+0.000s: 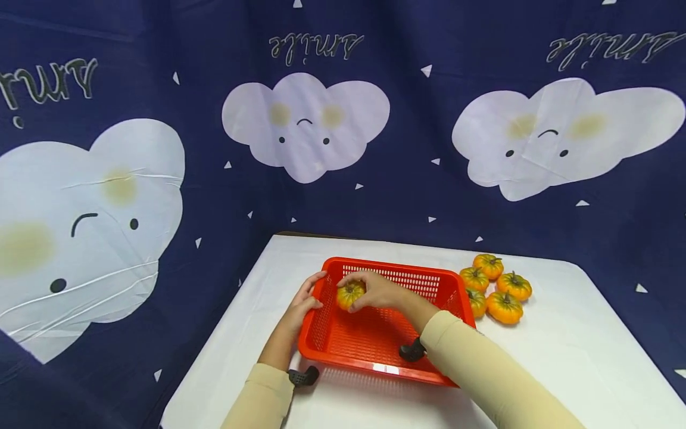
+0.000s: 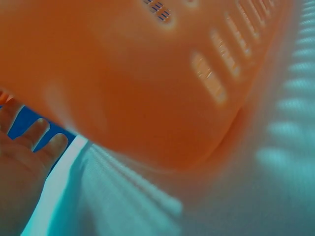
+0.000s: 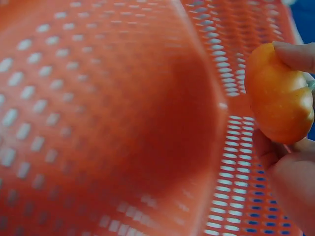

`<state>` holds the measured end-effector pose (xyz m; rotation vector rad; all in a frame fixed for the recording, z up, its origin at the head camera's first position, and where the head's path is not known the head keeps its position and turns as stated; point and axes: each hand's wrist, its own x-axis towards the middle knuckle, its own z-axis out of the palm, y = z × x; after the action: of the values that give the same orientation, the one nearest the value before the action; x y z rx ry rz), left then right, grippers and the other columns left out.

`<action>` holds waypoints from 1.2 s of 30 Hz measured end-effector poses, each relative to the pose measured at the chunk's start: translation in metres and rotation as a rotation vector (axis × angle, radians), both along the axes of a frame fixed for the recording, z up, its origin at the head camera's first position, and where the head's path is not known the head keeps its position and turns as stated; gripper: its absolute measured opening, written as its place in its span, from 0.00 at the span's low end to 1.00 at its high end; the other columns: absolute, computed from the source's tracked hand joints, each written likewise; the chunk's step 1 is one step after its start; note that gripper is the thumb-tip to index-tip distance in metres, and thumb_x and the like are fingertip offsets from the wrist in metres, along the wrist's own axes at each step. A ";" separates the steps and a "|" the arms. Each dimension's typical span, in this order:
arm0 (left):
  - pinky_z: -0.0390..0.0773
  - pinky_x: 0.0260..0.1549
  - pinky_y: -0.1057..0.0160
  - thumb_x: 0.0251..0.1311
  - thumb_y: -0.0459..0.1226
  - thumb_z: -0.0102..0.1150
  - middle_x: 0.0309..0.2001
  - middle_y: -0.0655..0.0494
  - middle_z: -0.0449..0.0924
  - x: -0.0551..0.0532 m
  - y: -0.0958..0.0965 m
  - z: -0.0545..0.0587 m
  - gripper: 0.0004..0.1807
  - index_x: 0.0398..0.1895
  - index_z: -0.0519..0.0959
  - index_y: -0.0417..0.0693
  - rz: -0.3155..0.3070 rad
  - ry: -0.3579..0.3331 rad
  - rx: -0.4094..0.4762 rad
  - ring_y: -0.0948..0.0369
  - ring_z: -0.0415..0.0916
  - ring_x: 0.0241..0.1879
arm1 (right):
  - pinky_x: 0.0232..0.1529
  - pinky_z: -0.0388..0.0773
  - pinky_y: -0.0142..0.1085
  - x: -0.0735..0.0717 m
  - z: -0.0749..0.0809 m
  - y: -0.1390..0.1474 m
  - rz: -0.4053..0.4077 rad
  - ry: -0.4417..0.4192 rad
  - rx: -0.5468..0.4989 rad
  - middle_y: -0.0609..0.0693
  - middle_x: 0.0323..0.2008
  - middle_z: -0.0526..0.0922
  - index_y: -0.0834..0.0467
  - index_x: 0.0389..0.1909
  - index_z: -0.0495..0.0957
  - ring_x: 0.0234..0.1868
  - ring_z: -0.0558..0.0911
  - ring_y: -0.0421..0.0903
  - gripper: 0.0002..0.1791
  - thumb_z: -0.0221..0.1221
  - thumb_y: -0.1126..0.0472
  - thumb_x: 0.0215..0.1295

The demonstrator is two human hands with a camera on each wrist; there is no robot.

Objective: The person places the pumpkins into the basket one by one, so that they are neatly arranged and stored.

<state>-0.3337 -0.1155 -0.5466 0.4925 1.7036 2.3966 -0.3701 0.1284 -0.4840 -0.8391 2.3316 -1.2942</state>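
Pumpkin (image 1: pixel 350 296), orange with a greenish top, is what I have in the right hand (image 1: pixel 382 291), left of centre in the head view. It is held within the upper left part of the red basket (image 1: pixel 354 342), near the left wall; I cannot tell whether it touches the basket's floor. The right hand pinches it between thumb and fingers, and my right wrist view shows the same grasp at the right edge of the frame, with the slotted basket walls behind.

I have the left hand (image 1: pixel 300 308) at the basket's left rim. Its fingers look spread and fairly straight in the left wrist view, at the lower left of the frame, beside the basket's blurred outer corner.

Five more pumpkins (image 1: pixel 504 307) sit in a cluster on the white bench (image 1: pixel 563 357), just right of the basket in the head view; the basket's rim partly hides one of them.

Both arms wear cream sleeves (image 1: pixel 482 369), and I see a black device (image 1: pixel 303 376) at each wrist. Across the upper frame hangs a dark blue curtain (image 1: pixel 418 214) printed with white clouds and the word "smile", all upside down.
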 end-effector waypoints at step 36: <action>0.68 0.63 0.32 0.57 0.23 0.42 0.79 0.39 0.54 0.003 -0.002 0.001 0.44 0.82 0.56 0.45 -0.023 0.010 0.007 0.33 0.58 0.70 | 0.69 0.69 0.50 -0.003 0.008 -0.007 -0.044 0.189 0.219 0.55 0.65 0.77 0.60 0.68 0.77 0.67 0.73 0.54 0.43 0.82 0.60 0.50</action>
<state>-0.3310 -0.1170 -0.5457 0.5228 1.6843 2.3887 -0.3734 0.1219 -0.4765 -0.8756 2.5940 -0.9890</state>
